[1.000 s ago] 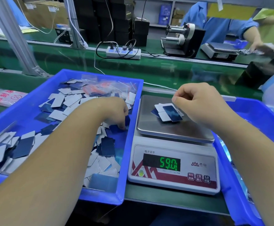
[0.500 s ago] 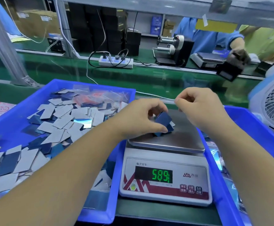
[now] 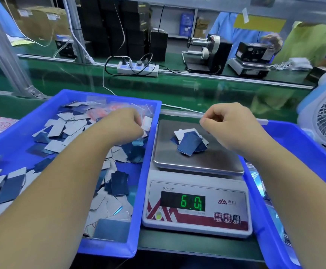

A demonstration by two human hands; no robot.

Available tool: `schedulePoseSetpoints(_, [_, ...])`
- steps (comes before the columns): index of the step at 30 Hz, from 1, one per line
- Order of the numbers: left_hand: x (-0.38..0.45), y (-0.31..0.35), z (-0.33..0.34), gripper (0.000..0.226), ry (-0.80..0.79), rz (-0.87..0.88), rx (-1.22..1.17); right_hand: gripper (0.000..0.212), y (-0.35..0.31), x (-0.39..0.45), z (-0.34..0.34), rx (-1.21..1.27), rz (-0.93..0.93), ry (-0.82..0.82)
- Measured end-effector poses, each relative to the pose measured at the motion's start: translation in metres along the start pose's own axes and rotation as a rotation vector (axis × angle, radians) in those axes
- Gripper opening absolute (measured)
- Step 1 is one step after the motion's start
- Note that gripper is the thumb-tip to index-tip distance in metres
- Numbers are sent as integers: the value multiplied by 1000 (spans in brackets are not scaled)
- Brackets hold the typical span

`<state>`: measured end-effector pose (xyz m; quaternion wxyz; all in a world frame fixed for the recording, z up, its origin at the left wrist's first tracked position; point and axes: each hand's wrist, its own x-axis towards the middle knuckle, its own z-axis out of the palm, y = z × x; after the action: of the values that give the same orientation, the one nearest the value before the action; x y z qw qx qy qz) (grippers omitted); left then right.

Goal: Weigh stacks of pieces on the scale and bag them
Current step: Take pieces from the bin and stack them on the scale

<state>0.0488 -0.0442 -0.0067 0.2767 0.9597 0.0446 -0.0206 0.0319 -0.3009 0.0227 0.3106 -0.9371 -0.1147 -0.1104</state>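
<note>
A small pile of blue and white pieces [image 3: 190,142] lies on the steel pan of the scale [image 3: 197,167], whose green display [image 3: 191,202] is lit. The blue tray [image 3: 65,94] on the left holds several loose blue and grey pieces [image 3: 61,131] and clear bags [image 3: 104,111]. My left hand [image 3: 119,127] reaches into the tray's back right corner, fingers curled down around a white piece [image 3: 146,122] by the tray wall. Above the pan's back right hovers my right hand [image 3: 228,125], fingers curled, thumb against forefinger, nothing visible in it.
A second blue tray [image 3: 298,144] stands right of the scale, with a white fan [image 3: 325,117] behind it. Beyond the green belt [image 3: 177,90] are a power strip [image 3: 139,68], a tape dispenser [image 3: 203,49] and another person at a second scale.
My left hand has left the scale, where it laid a blue piece on the pile, and gone back into the left tray. The reading rose. My right hand has barely moved.
</note>
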Motion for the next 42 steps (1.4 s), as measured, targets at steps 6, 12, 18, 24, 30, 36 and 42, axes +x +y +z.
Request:
schedulePoseSetpoints(6, [-14, 5, 0, 49, -274, -53, 334, 20, 1, -1, 1, -1, -9, -38])
schedulePoseSetpoints(12, [-20, 12, 7, 46, -318, -33, 419, 19, 0, -1, 2, -15, -16, -52])
schedulePoseSetpoints(18, [-17, 7, 4, 39, -342, -27, 385, 19, 0, -1, 2, -23, -29, -54])
schedulePoseSetpoints(24, [-8, -1, 4, 34, -223, -23, 179, 20, 1, -1, 1, -18, -34, -48])
schedulePoseSetpoints(30, [-3, -3, -3, 20, -26, -82, -9, 20, 2, -1, 1, -26, -34, -46])
schedulePoseSetpoints(36, [-7, 3, -6, 17, -39, -85, 14, 19, 2, -1, 2, -25, -19, -55])
schedulePoseSetpoints(42, [-10, 9, -11, 13, 131, -43, -244, 20, 3, 2, -1, -51, -11, -40])
